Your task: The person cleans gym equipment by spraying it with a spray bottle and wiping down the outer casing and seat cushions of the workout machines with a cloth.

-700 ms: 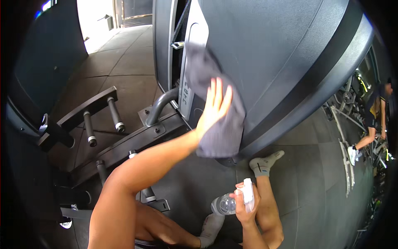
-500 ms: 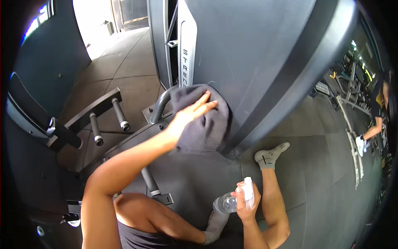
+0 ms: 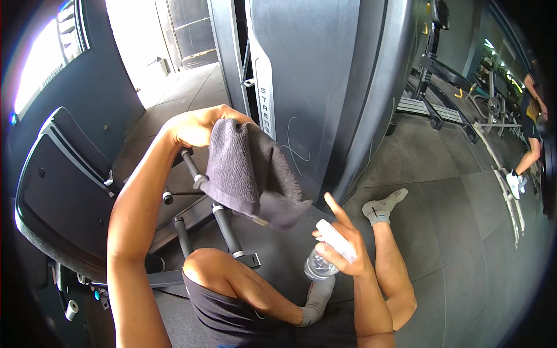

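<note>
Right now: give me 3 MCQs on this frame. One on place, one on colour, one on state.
1. Where is the spray bottle?
A. On the floor
B. In the right hand
C. On the padded seat

2. What colour is the towel?
A. Dark grey
B. White
C. Red

3. How is the towel held?
A. Spread flat against the machine panel
B. Lying on the floor
C. Bunched in the left hand, hanging off the panel

Answers:
1 B, the fingers wrap the bottle's white head above the knee.
2 A, the cloth is dark grey all over.
3 C, the hand grips its top edge and the rest droops free in front of the panel.
</note>
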